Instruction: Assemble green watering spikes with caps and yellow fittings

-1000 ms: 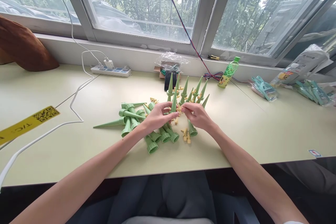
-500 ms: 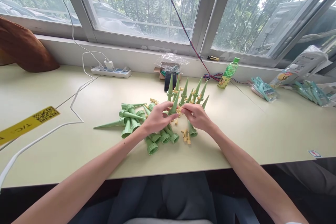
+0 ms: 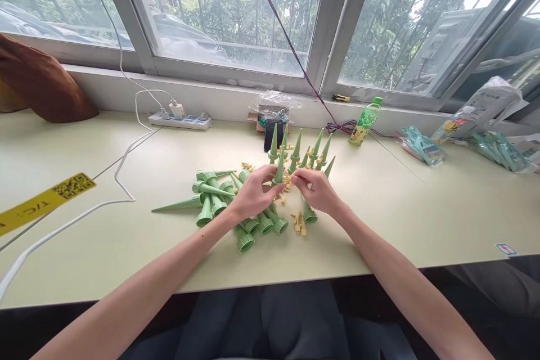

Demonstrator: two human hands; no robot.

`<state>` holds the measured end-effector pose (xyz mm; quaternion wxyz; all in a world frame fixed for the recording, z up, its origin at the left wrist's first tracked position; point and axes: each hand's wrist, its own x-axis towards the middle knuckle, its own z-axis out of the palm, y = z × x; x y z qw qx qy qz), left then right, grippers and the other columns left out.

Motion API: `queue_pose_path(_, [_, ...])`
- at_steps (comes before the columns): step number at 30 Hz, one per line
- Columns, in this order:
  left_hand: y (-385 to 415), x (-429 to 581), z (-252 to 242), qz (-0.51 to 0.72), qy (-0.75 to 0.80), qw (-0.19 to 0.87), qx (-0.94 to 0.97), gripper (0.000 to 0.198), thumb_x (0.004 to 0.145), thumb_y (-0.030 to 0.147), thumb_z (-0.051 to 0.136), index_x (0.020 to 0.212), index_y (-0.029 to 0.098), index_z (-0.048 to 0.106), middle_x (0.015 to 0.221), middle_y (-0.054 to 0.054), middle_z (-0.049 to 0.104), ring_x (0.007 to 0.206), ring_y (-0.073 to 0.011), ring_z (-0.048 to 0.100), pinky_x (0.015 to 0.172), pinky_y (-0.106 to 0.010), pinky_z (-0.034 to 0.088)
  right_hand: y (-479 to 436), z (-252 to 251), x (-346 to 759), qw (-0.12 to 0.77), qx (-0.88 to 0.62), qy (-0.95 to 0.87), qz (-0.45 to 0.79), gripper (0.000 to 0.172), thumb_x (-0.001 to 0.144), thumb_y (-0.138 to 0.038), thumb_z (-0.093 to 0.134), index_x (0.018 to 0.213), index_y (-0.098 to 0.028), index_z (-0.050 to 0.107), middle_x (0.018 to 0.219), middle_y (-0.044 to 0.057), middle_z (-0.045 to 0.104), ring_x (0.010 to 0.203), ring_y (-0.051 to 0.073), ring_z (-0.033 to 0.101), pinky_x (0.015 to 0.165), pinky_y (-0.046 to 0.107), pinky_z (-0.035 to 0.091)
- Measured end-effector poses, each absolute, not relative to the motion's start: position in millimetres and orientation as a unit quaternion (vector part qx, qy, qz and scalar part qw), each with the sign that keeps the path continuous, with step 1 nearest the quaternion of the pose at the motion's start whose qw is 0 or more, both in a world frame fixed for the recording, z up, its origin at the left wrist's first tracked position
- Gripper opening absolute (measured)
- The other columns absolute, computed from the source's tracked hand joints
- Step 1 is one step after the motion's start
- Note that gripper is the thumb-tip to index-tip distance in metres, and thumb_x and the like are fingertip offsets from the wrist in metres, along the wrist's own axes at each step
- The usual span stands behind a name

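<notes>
My left hand point(image 3: 254, 194) is closed around a green plant watering spike point(image 3: 280, 167), its point upward. Close to its right side, my right hand point(image 3: 317, 190) is pinched, and whatever its fingertips hold is too small and hidden to make out. Loose green watering spikes point(image 3: 205, 208) lie heaped left of and below my left hand. Behind both hands several more spikes point(image 3: 296, 149) stand point up, with small yellow valve pieces on some. More yellow valves point(image 3: 300, 225) lie on the table below my hands. One spike point(image 3: 310, 215) lies partly under my right hand.
Behind the standing spikes are a dark phone point(image 3: 273, 138) and a small box with clear plastic point(image 3: 274, 107). A green drink bottle point(image 3: 365, 122) stands by the window, near bagged teal tools point(image 3: 423, 146). A power strip point(image 3: 180, 120) and white cable point(image 3: 122, 171) are left.
The spike in my left hand has tilted slightly to stand more upright. My right hand stays pinched beside it. The whole view has shifted a little.
</notes>
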<state>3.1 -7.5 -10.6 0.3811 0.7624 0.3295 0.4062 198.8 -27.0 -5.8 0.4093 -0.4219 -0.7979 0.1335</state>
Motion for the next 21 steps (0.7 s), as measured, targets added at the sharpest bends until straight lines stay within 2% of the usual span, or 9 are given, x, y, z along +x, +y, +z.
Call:
queue_pose_path(3, [-8.7, 3.3, -9.0, 0.404, 0.334, 0.411, 0.746, 0.041, 0.084, 0.033, 0.065, 0.119, 0.015, 0.057, 0.112, -0.012, 0.06, 0.091, -0.0212, 0.065, 0.073, -0.035, 0.062, -27.8, -5.9, 198.0, 0.414, -0.418, -0.796, 0.142, 0.025, 0.096, -0.03, 0.047, 0.075, -0.018, 0.055, 0.061, -0.002, 0.048, 0.056, 0.011, 0.039, 0.055, 0.024, 0.032])
queue_pose_path(6, [-8.6, 3.3, -6.6, 0.402, 0.32, 0.451, 0.73, 0.041, 0.085, 0.033, 0.064, 0.122, 0.015, 0.057, 0.109, -0.011, 0.063, 0.086, -0.0199, 0.067, 0.075, -0.036, 0.062, -28.6, -5.9, 197.8, 0.422, -0.407, -0.795, 0.156, 0.026, 0.095, -0.033, 0.049, 0.075, -0.018, 0.056, 0.064, -0.001, 0.052, 0.058, 0.011, 0.042, 0.055, 0.024, 0.034])
queue_pose_path(13, [-6.0, 3.7, -4.7, 0.395, 0.275, 0.62, 0.62, 0.051, 0.084, 0.034, 0.069, 0.129, 0.014, 0.055, 0.109, -0.011, 0.066, 0.092, -0.0223, 0.068, 0.087, -0.046, 0.059, -29.7, -4.2, 197.6, 0.427, -0.405, -0.793, 0.157, 0.036, 0.1, -0.037, 0.038, 0.073, -0.018, 0.054, 0.059, -0.002, 0.048, 0.055, 0.011, 0.041, 0.056, 0.025, 0.035])
queue_pose_path(21, [-6.6, 3.1, -7.5, 0.364, 0.221, 0.707, 0.565, 0.041, 0.083, 0.029, 0.072, 0.12, 0.015, 0.061, 0.123, -0.014, 0.062, 0.1, -0.0261, 0.068, 0.09, -0.047, 0.058, -27.2, -6.6, 198.0, 0.458, -0.428, -0.767, 0.134, 0.035, 0.1, -0.038, 0.039, 0.073, -0.019, 0.05, 0.062, -0.002, 0.05, 0.055, 0.011, 0.041, 0.057, 0.025, 0.035])
